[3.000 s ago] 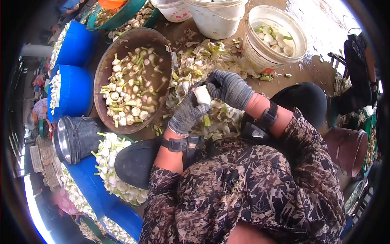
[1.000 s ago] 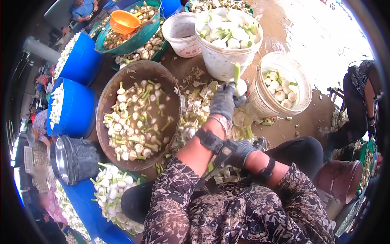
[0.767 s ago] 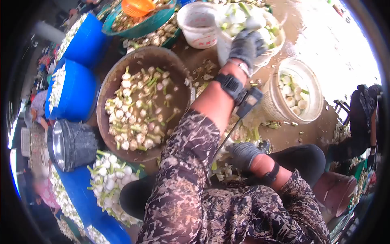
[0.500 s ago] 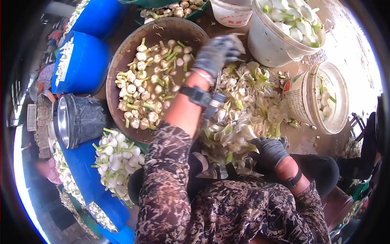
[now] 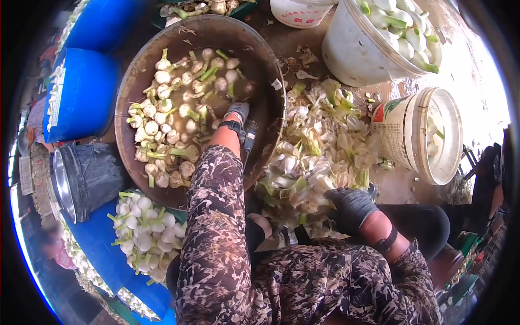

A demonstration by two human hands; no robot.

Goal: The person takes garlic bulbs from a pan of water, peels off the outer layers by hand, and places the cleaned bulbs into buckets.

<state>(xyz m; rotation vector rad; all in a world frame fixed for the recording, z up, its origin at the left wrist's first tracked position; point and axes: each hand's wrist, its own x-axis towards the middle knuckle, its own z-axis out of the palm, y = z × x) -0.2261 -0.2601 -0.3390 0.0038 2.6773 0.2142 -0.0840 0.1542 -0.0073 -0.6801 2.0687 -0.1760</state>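
My left hand (image 5: 238, 110), in a grey glove, reaches into the round brown tub (image 5: 125, 81); its fingers are hidden in the murky water. Many garlic bulbs (image 5: 163, 119) with short green stems float or lie to the left of this hand. My right hand (image 5: 352, 208), also gloved, is closed at the lower right edge of a heap of garlic peels (image 5: 314, 141). What it grips, if anything, cannot be made out.
A white bucket of peeled garlic (image 5: 357, 49) stands at the upper right, above a tilted bucket (image 5: 403, 132). Blue tubs (image 5: 92, 92) and a dark bucket (image 5: 97, 179) line the left. Peeled bulbs (image 5: 146, 233) lie at the lower left.
My left hand has moved from over the top of the peel heap down into the tub's water. My right hand stays beside the peels. The view has shifted, moving the tub leftward.
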